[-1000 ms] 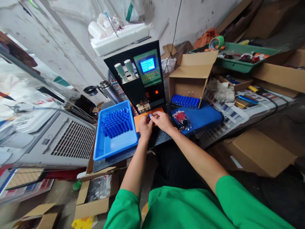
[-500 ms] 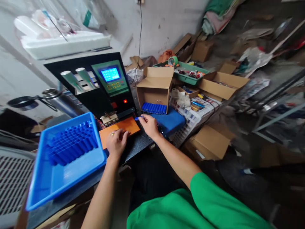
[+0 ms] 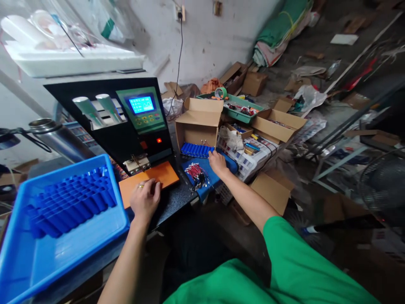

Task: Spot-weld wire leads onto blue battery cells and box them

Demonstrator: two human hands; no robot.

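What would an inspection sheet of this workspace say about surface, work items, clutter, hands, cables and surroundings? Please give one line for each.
Surface: dark speckled table, with orange board before the black machine.
Work items: blue cylinders in rows inside blue tray; more in open cardboard box; wire bundle in front of that box.
Clutter: green bin of mixed parts; loose boxes on the floor.
Hands: left hand rests on the board; right hand is at the right end of the boxed cylinders, grip unclear.
Cables: black cable hangs from wall socket; lower end unclear.
Surroundings: pale, marked wall; metal flask left of the machine.
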